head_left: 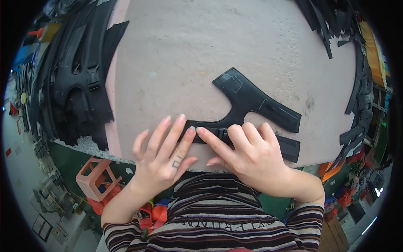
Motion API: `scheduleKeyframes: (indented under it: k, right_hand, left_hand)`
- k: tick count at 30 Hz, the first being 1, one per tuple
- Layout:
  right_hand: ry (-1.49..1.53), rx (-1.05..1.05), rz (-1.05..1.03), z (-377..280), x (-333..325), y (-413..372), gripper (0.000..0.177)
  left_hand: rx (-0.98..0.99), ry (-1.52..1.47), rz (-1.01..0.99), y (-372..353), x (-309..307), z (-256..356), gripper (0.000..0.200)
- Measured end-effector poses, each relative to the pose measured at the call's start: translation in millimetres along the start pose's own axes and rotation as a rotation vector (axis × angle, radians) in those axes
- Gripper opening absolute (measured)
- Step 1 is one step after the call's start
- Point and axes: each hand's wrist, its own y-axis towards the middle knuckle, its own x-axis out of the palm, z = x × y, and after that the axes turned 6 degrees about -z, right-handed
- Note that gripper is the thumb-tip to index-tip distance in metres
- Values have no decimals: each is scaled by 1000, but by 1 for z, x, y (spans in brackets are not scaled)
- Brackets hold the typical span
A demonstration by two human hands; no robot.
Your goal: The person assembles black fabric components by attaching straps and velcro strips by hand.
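A black branching piece with faint pale outlines lies flat on the light table. Along its lower edge runs a black strap with a small buckle-like part. My left hand is at the piece's left end, its fingers spread and the index fingertip touching the strip. From the right, my right hand presses the strip with its extended index finger, beside the left index fingertip. Its other fingers are curled, and what lies beneath them is hidden.
Black strapped pieces are piled along the table's left side. More black strips lie at the upper right, with others down the right edge. A pink stool stands on the floor at the lower left.
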Motion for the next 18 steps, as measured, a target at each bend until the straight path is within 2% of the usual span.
scheduleKeyframes:
  k: [3,6,10,11,14,16,18]
  right_hand:
    - [-43,-22,-57,0,-6,2,59]
    - [-115,-78,29,1,-1,-3,59]
    - [-115,-69,44,-2,1,-3,60]
    - [-128,-82,26,0,-1,-3,59]
    - [-115,-155,55,8,-2,-3,60]
    - [-106,-162,158,11,2,-9,62]
    - [-134,-144,221,8,5,-25,63]
  left_hand:
    - [97,-61,10,13,-8,-14,51]
    - [189,-101,70,7,-3,-32,49]
    - [166,-237,101,27,-12,-35,41]
    - [206,-289,143,45,-13,-46,39]
    - [163,-439,232,120,-24,-45,39]
    - [209,-402,186,147,-6,-34,38]
    - [198,-499,46,156,-11,-31,37]
